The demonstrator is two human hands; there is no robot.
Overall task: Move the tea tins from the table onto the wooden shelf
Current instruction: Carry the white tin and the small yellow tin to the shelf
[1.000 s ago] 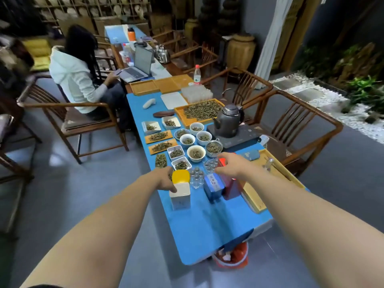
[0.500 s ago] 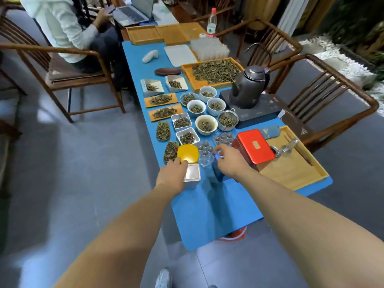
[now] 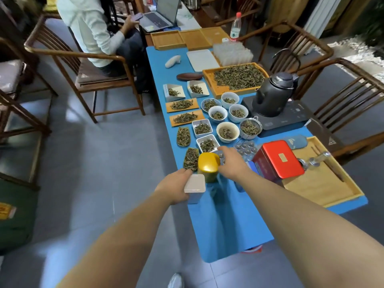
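Several tea tins stand at the near end of the blue table [image 3: 228, 225]. My left hand [image 3: 175, 189] is wrapped around the left side of the white square tin [image 3: 195, 186]. Just behind it is the yellow tin [image 3: 208, 166], with the fingers of my right hand [image 3: 233, 163] closed on its right side. The red tin [image 3: 278, 159] rests tilted further right. A blue tin [image 3: 253, 165] is mostly hidden behind my right wrist. No wooden shelf is in view.
Bowls and small trays of tea leaves [image 3: 227, 132] crowd the table beyond the tins, with small glass cups [image 3: 246, 148], a black kettle [image 3: 274, 96] on its base and a wooden tray [image 3: 324, 183] at right. A seated person [image 3: 93, 32] and wooden chairs [image 3: 83, 65] are at left.
My right hand has shifted left from the blue tin to the yellow tin. My left hand has closed round the white tin. The view has moved closer to the table.
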